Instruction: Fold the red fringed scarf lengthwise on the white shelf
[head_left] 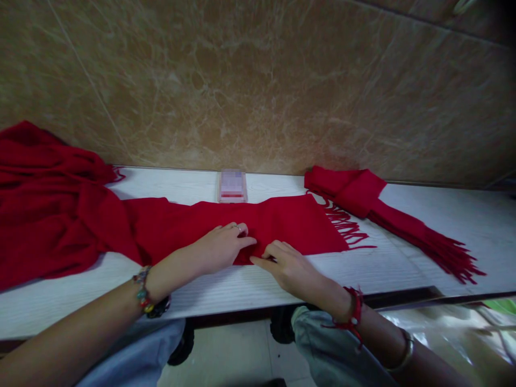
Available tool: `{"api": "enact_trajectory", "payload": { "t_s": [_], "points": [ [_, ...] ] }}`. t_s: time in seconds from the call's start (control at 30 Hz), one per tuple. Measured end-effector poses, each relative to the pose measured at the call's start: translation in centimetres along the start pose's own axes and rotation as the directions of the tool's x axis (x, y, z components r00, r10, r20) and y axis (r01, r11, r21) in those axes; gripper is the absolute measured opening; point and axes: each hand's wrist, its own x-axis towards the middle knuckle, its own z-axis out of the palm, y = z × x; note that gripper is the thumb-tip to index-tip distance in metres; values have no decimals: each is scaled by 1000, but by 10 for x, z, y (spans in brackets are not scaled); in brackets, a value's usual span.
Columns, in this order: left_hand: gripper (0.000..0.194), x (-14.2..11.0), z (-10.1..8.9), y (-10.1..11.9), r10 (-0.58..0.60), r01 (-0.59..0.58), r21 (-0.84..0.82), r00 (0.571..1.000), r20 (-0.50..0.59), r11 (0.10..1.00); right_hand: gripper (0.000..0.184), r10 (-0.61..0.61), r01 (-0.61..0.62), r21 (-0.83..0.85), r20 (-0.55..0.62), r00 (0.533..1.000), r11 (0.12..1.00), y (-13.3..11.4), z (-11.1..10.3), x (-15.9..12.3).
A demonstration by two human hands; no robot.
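A red fringed scarf [298, 226] lies stretched along the white wooden surface, its fringe end to the right. My left hand [226, 244] rests on the scarf's middle, fingers curled against the cloth and thumb pointing right. At the scarf's near edge, my right hand [284, 263] has its fingers bent in and its thumb against the fabric. Both hands are closed on the cloth, close together but apart; their fingertips are partly hidden. Leftward, the scarf runs up to a loose heap of red cloth [48, 209].
A folded red scarf [387, 215] with a long fringe lies at the right. Against the marbled wall [242, 80] sits a small clear-edged box [233, 186] with a blurred label. The surface's front edge runs above my knees. Shiny plastic wrapping [451, 338] shows at lower right.
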Motion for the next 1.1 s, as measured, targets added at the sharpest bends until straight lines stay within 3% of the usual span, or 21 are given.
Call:
{"api": "enact_trajectory", "payload": {
  "t_s": [0.13, 0.2, 0.33, 0.4, 0.5, 0.63, 0.73, 0.8, 0.9, 0.97, 1.1],
  "points": [
    [46, 4, 2, -10, -222, 223, 88, 975, -25, 971, 29, -10, 10, 8, 13, 1000, 1000, 0, -3, 1],
    [46, 6, 2, -12, -251, 255, 102, 967, -51, 962, 29, -12, 11, 23, 11, 1000, 1000, 0, -3, 1],
    [43, 19, -1, -7, -13, 14, 6, 999, -36, 1000, 30, -15, 15, 20, 1, 1000, 1000, 0, -2, 1],
    [43, 27, -1, -5, 46, -47, -31, 998, -41, 998, 30, -12, 12, 10, -9, 1000, 1000, 0, -2, 0],
    [46, 29, 2, -10, -118, 118, -9, 991, -62, 993, 30, -11, 11, 10, -15, 1000, 1000, 0, -2, 0],
    [48, 13, 5, -20, -374, 375, 24, 926, -38, 927, 31, -8, 8, 8, -20, 1000, 1000, -1, -2, 0],
    [47, 6, 4, -16, -458, 460, 53, 888, -44, 886, 29, 0, 1, 14, -25, 1000, 1000, -1, -1, 0],
    [45, 9, 5, -9, -390, 395, 53, 917, -89, 917, 30, 4, -4, 16, -26, 1000, 1000, -1, -1, 0],
    [42, 21, 10, 0, -75, 74, -6, 988, -136, 997, 29, 16, -16, 14, -30, 999, 1000, -1, -1, -1],
    [40, 30, 13, 1, 87, -93, -33, 984, -154, 995, 28, 25, -25, 15, -38, 999, 1000, -2, -1, -1],
    [36, 45, 16, -7, 94, -98, -17, 981, -168, 995, 26, 35, -35, 10, -53, 998, 999, -2, 1, -1]
  ]
}}
